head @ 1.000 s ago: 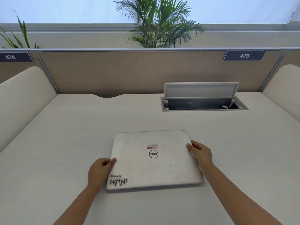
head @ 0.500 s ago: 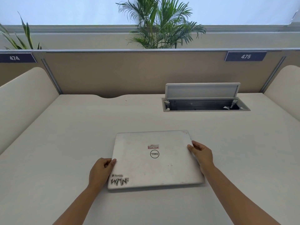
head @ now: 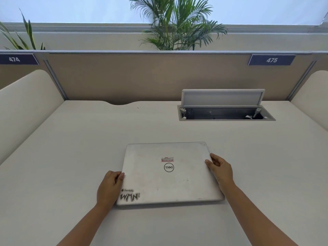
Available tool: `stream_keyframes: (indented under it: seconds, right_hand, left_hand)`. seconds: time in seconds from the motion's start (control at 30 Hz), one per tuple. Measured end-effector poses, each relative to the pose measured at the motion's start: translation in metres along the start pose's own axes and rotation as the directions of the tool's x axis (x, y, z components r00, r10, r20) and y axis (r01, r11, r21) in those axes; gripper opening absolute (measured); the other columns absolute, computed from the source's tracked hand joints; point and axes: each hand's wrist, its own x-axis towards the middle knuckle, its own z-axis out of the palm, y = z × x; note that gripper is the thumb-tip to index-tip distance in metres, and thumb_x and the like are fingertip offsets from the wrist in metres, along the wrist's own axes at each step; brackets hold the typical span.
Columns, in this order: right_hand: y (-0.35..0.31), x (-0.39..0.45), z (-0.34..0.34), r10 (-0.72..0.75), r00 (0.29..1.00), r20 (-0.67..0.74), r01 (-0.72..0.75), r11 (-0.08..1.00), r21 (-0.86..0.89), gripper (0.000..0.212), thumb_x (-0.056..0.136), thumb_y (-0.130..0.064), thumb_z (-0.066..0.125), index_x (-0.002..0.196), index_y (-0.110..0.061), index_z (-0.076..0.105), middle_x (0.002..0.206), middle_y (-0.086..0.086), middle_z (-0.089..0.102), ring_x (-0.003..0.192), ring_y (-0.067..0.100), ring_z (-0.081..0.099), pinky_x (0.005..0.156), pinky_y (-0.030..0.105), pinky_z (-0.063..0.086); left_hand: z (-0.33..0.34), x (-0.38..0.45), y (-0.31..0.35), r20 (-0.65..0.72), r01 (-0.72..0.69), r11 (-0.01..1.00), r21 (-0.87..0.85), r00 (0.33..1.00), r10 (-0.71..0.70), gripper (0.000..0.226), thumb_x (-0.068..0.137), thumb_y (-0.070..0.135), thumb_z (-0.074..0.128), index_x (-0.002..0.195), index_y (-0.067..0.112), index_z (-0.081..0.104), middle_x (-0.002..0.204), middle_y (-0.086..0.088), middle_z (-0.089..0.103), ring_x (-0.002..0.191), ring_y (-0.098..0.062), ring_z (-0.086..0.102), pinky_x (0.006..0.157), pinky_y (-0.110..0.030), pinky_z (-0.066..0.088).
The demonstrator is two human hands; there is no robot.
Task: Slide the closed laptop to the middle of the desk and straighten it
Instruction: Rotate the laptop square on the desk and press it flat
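Both hands clasp the closed laptop (head: 168, 174) by its side edges: my left hand (head: 109, 188) curls around the left edge near the near-left corner, beside the stickers, and my right hand (head: 221, 170) wraps the right edge farther up, thumb on the lid. It lies flat on the desk (head: 71, 139), about midway across, its edges almost square to the desk. Far right of it, a cable box (head: 225, 113) sits with its lid raised.
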Motion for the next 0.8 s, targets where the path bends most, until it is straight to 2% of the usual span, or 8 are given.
stream_keyframes:
  seconds: [0.23,0.47,0.57,0.8]
  right_hand:
    - [-0.0003,-0.0022,0.0003,-0.017,1.0,-0.005,0.017,0.999,-0.03,0.045,0.081,-0.018,0.07,0.125,-0.012,0.058,0.12,0.006,0.065,0.096,0.01,0.058,0.087,0.024,0.043]
    - [-0.0003,-0.0032,0.0008,-0.002,1.0,-0.01,0.002,1.0,-0.009,0.043,0.081,-0.017,0.069,0.123,-0.013,0.059,0.117,0.004,0.066,0.097,0.012,0.061,0.089,0.027,0.046]
    - [-0.0004,-0.003,0.0007,0.008,1.0,-0.01,-0.008,1.0,0.0,0.043,0.081,-0.017,0.07,0.122,-0.014,0.06,0.116,0.003,0.066,0.098,0.013,0.061,0.091,0.028,0.047]
    - [-0.0009,-0.0018,-0.0005,0.023,1.0,-0.01,-0.023,0.999,0.033,0.04,0.081,-0.013,0.069,0.121,-0.012,0.061,0.114,0.005,0.067,0.097,0.013,0.06,0.09,0.027,0.046]
  left_hand:
    - [0.0007,-0.0007,-0.0006,-0.007,-0.012,1.0,0.005,1.0,0.013,0.025,0.094,0.025,0.043,0.097,0.012,0.064,0.09,-0.003,0.055,0.079,-0.016,0.052,0.06,-0.03,0.033]
    - [0.0016,-0.0011,-0.001,-0.031,-0.017,1.0,-0.007,0.999,0.017,0.024,0.094,0.024,0.045,0.1,0.013,0.065,0.088,-0.003,0.055,0.081,-0.017,0.053,0.061,-0.03,0.035]
    - [0.0016,-0.0016,-0.0018,-0.045,-0.031,0.999,-0.006,0.999,0.031,0.023,0.093,0.023,0.046,0.098,0.013,0.066,0.084,-0.002,0.053,0.078,-0.017,0.053,0.055,-0.026,0.034]
    - [0.0019,-0.0019,-0.0024,-0.059,-0.043,0.998,-0.034,0.997,0.041,0.02,0.092,0.021,0.05,0.097,0.014,0.067,0.078,0.001,0.051,0.072,-0.015,0.053,0.055,-0.021,0.035]
